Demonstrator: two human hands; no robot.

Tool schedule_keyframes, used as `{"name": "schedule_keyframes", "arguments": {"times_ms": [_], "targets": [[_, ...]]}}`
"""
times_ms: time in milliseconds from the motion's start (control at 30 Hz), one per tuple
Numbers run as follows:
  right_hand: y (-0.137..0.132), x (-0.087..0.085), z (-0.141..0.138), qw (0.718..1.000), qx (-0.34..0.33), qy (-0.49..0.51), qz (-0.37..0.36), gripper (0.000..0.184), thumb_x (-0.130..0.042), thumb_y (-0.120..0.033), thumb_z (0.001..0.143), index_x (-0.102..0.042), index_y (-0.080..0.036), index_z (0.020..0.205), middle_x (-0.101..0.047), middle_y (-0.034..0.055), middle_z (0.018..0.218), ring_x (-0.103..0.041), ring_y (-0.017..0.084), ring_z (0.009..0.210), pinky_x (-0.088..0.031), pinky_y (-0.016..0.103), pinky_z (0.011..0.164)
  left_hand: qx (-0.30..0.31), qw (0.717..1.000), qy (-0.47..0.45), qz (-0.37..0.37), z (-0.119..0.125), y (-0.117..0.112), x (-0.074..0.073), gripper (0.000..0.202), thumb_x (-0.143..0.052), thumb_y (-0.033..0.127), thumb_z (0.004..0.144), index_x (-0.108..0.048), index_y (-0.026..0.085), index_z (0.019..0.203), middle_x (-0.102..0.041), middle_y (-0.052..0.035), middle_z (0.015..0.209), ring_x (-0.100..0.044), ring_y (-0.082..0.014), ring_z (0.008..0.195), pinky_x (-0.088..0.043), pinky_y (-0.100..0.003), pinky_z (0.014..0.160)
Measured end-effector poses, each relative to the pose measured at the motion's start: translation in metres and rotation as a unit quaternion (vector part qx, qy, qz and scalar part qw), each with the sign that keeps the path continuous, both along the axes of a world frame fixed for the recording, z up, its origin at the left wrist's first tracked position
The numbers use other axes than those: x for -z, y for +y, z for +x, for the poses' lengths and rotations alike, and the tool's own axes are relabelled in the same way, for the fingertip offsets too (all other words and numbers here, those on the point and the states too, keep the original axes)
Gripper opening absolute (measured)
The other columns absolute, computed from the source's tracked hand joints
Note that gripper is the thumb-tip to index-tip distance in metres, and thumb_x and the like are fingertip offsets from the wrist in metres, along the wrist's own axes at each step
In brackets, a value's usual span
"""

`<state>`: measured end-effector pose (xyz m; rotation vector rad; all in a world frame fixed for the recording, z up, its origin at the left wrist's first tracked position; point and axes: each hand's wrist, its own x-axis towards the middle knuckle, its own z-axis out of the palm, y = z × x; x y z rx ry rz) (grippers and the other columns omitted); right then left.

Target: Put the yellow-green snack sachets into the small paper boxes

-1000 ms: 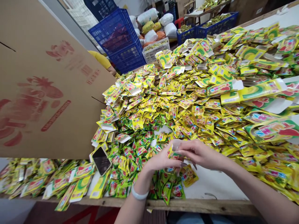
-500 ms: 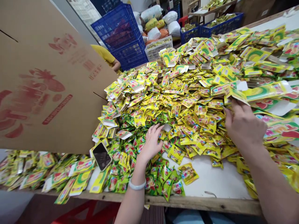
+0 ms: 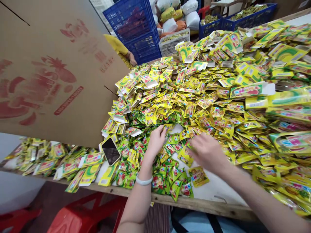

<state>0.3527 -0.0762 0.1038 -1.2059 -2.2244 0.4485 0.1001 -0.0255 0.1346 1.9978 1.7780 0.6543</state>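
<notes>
Packets [image 3: 190, 111] lie heaped on the counter [image 3: 215, 191] around the left hand [image 3: 155, 142] and right hand [image 3: 206, 151]; I can't tell if either grips one. A big box [image 3: 65, 87] blocks the left, near a phone [image 3: 111, 151].

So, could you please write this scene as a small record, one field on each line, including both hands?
Left hand: among the packets, bracelet on the wrist; left hand grip unclear
Right hand: right hand blurred, over yellow packets; grip unclear
Green packets: green packets heaped near the table's front edge
Phone: phone with dark screen upward, left of the green packets
Carton: large printed carton at picture left
Co-worker: yellow sleeve partly hidden by the carton
</notes>
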Motion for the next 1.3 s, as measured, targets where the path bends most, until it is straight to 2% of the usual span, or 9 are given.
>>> {"name": "schedule_keyframes", "arguments": {"times_ms": [167,300,467,567,633,800,967,1067,1300], "targets": [[-0.031,-0.001,-0.066,0.97,-0.025,-0.237,0.045,0.012,-0.064,-0.025,0.089,-0.068,-0.014,0.092,-0.066,0.0146,0.091,-0.056,0.029,0.087,-0.042,0.039,0.069,-0.013,0.988,-0.15,-0.035,-0.002,0.002,0.0,0.035,-0.048,0.044,0.091,-0.035,0.022,0.067,-0.031,0.0067,0.058,-0.037,-0.0109,0.05,-0.029,-0.022,0.051],[-0.02,0.006,-0.061,0.975,-0.049,-0.207,0.059,0.014,-0.059,-0.027,0.093,-0.068,-0.016,0.088,-0.067,0.0124,0.092,-0.056,0.028,0.09,-0.042,0.039,0.076,-0.021,0.982,-0.183,-0.039,-0.003,0.003,0.002,0.034,-0.051,0.044,0.088,-0.035,0.022,0.067,-0.03,0.0068,0.059,-0.035,-0.0103,0.051,-0.029,-0.021,0.049],[0.019,0.014,-0.08,0.966,-0.039,-0.195,0.166,0.036,-0.054,-0.01,0.092,-0.06,-0.013,0.128,-0.06,0.0179,0.133,-0.051,0.033,0.12,-0.041,0.046,0.092,-0.025,0.975,-0.218,-0.033,-0.004,0.005,0.007,0.028,-0.054,0.044,0.088,-0.047,0.02,0.074,-0.039,0.0054,0.062,-0.04,-0.0105,0.054,-0.038,-0.02,0.051],[0.033,0.012,-0.082,0.965,-0.044,-0.197,0.165,0.021,-0.055,-0.011,0.093,-0.071,-0.013,0.107,-0.069,0.0152,0.12,-0.052,0.031,0.119,-0.042,0.044,0.094,-0.039,0.959,-0.277,-0.045,-0.01,0.008,0.011,0.027,-0.058,0.046,0.085,-0.055,0.018,0.084,-0.046,0.004,0.067,-0.047,-0.0116,0.059,-0.051,-0.024,0.058],[0.035,0.011,-0.076,0.97,-0.042,-0.188,0.151,0.018,-0.055,-0.015,0.094,-0.073,-0.016,0.097,-0.072,0.0115,0.11,-0.054,0.029,0.116,-0.042,0.042,0.093,-0.05,0.954,-0.294,-0.041,-0.013,0.011,0.013,0.027,-0.059,0.045,0.084,-0.055,0.018,0.085,-0.043,0.0047,0.066,-0.047,-0.0114,0.058,-0.055,-0.026,0.058],[0.034,0.019,-0.081,0.987,-0.049,-0.13,0.079,0.043,-0.057,-0.02,0.092,-0.057,-0.011,0.134,-0.067,0.0173,0.126,-0.05,0.035,0.122,-0.04,0.051,0.096,-0.065,0.95,-0.304,-0.024,-0.012,0.01,0.011,0.028,-0.063,0.045,0.08,-0.057,0.018,0.086,-0.052,0.0021,0.071,-0.053,-0.013,0.063,-0.056,-0.025,0.057],[0.04,0.004,-0.085,0.992,-0.041,-0.11,0.043,0.022,-0.052,-0.008,0.091,-0.073,-0.011,0.097,-0.075,0.017,0.086,-0.06,0.031,0.103,-0.045,0.045,0.089,-0.065,0.941,-0.332,-0.027,-0.01,0.01,0.006,0.032,-0.065,0.046,0.078,-0.058,0.017,0.088,-0.053,0.0016,0.074,-0.051,-0.0121,0.063,-0.051,-0.022,0.053],[0.039,-0.01,-0.065,0.999,-0.032,-0.014,0.01,0.019,-0.053,-0.017,0.092,-0.07,-0.017,0.097,-0.073,0.0111,0.094,-0.063,0.025,0.096,-0.048,0.038,0.084,-0.063,0.937,-0.342,-0.024,-0.012,0.011,0.002,0.03,-0.066,0.045,0.077,-0.056,0.018,0.083,-0.046,0.0043,0.069,-0.046,-0.0099,0.059,-0.046,-0.019,0.05],[0.041,-0.018,-0.041,0.932,-0.03,0.3,-0.2,0.012,-0.051,-0.03,0.088,-0.057,-0.02,0.092,-0.055,-0.0044,0.063,-0.05,0.012,0.055,-0.038,0.023,0.053,-0.011,0.912,-0.389,-0.129,0.013,-0.011,-0.012,0.029,-0.065,0.044,0.082,-0.066,0.019,0.097,-0.067,-0.0039,0.092,-0.062,-0.0165,0.085,-0.053,-0.026,0.074]]}}
